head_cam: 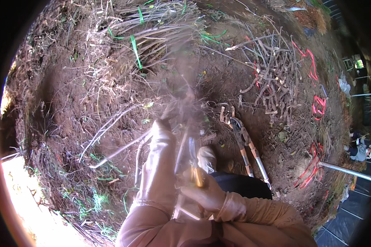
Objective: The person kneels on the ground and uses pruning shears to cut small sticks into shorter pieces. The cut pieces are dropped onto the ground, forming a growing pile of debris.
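Note:
My right hand (205, 189) holds a pair of pruning shears with yellow handles (198, 177), close in front of my body. The bright metal blade (192, 148) of the shears points away from me. My left hand (161, 124), at the end of an outstretched pale sleeve, is closed around a woody branch (166, 113). Thin side shoots (123, 150) run from near that hand toward the lower left. Beyond it, a blurred tangle of twigs or roots (188, 100) spreads in the middle; its details cannot be made out.
Long-handled loppers (242, 136) lie on the soil to the right, near my shoe (207, 159). Behind them is a pile of cut sticks (275, 80). Stick bundles with green tape (136, 51) lie ahead. Red ribbon (319, 107) and a metal pole (349, 171) are at right; a person (361, 150) is farther off.

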